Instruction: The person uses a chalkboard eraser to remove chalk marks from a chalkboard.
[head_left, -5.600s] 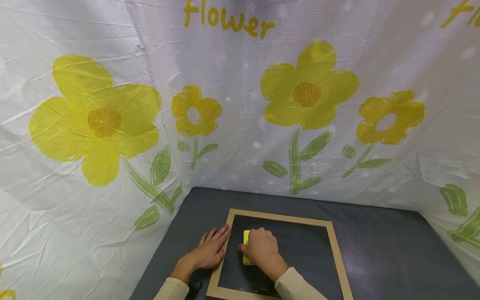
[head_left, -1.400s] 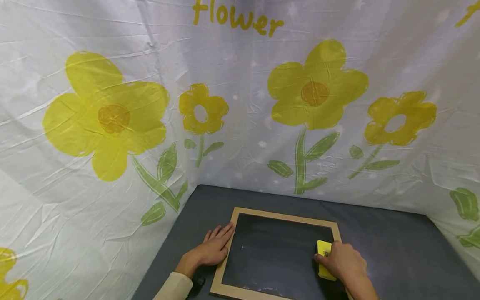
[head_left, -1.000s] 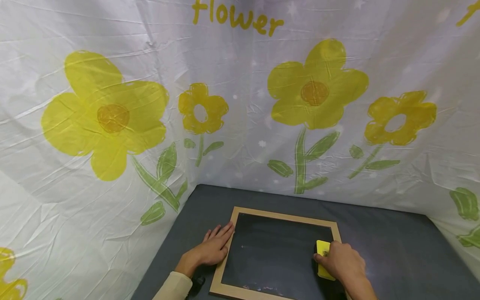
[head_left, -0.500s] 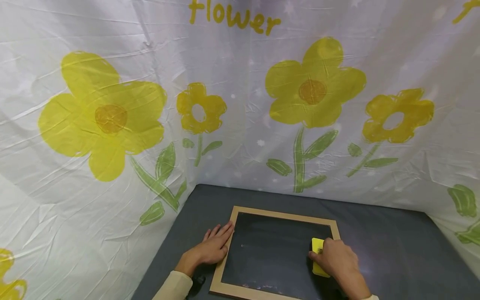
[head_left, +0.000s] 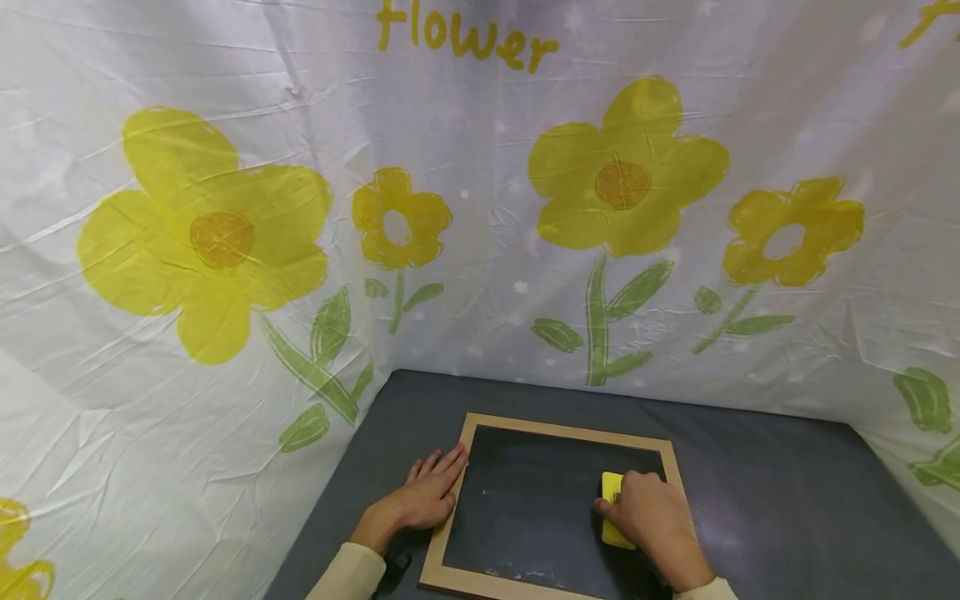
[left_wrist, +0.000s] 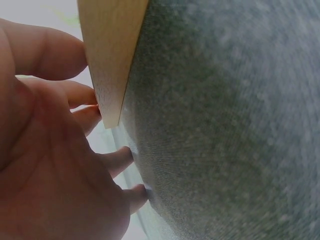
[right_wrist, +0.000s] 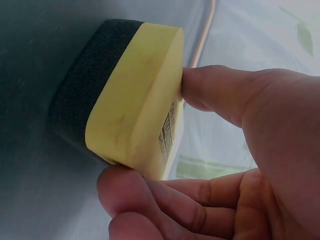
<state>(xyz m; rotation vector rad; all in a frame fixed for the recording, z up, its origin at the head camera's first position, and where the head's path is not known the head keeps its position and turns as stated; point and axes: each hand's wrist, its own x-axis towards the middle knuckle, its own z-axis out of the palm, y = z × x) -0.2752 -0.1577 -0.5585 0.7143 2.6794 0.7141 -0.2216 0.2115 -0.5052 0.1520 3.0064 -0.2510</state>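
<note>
A small blackboard [head_left: 542, 508] with a light wooden frame [head_left: 570, 428] lies on the dark table. My right hand [head_left: 654, 518] grips a chalkboard eraser [head_left: 617, 533] over the right part of the board. In the right wrist view the eraser [right_wrist: 131, 95] has a yellow body and a dark felt layer facing the board. Fingers and thumb pinch it from opposite sides. My left hand [head_left: 422, 498] rests against the frame's left side, its fingers extended. In the left wrist view some fingertips touch the wooden edge [left_wrist: 111, 65], while others reach the dark cloth.
Faint pale marks show near the board's lower edge. A small black object [head_left: 397, 568], partly hidden, lies by the left wrist. Dark cloth covers the table [head_left: 780, 492]. A white curtain [head_left: 480, 317] printed with yellow flowers hangs behind and to the left.
Earlier the eraser was at the board's left part, then near the right frame edge. Over the last second my right hand has slid it leftward. My left hand has stayed on the frame.
</note>
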